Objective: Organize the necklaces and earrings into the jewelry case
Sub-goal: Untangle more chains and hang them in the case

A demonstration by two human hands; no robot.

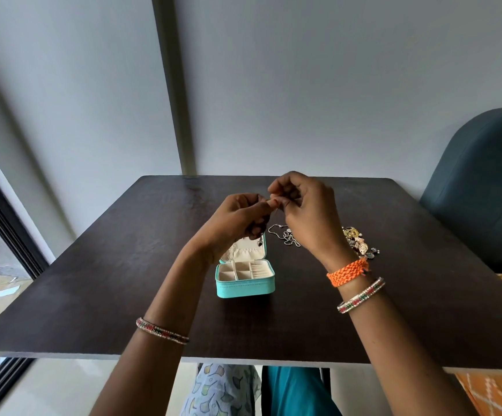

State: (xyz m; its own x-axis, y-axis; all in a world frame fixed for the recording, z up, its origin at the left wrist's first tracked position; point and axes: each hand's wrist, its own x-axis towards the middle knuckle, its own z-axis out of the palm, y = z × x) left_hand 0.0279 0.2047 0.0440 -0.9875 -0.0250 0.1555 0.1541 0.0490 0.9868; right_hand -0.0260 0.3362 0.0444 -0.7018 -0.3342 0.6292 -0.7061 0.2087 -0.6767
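One turquoise jewelry case (245,288) stands open near the middle of the dark table (93,280), its cream base split into several small compartments, and no brand or writing can be read on it. Above and just behind it the left hand (237,219) and right hand (309,211) meet fingertip to fingertip, both with fingers curled, pinching a thin silver necklace (276,212) between them. One loose tangle of silver chains (285,235) lies right of the case, one heap of earrings (359,243) lies further right, too jumbled to count, and a blue chair (484,181) stands beyond the table.
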